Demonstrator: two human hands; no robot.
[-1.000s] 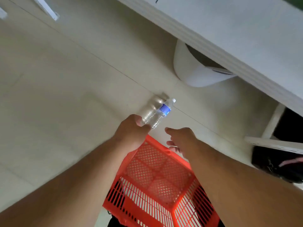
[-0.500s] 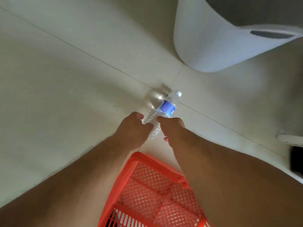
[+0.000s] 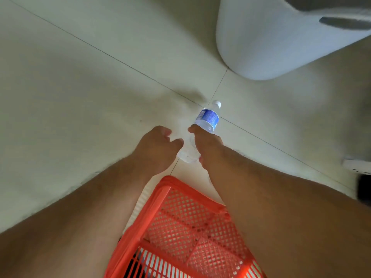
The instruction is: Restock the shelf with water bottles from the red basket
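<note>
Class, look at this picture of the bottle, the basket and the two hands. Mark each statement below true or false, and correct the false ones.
1. The right hand grips the water bottle. True.
2. The bottle has a red label. False: its label is blue, with a white cap above.
3. The left hand holds the bottle too. False: it sits beside the bottle, fingers loosely curled, holding nothing.
4. The red basket lies below the hands in the picture. True.
5. A white bin stands on the floor. True.
</note>
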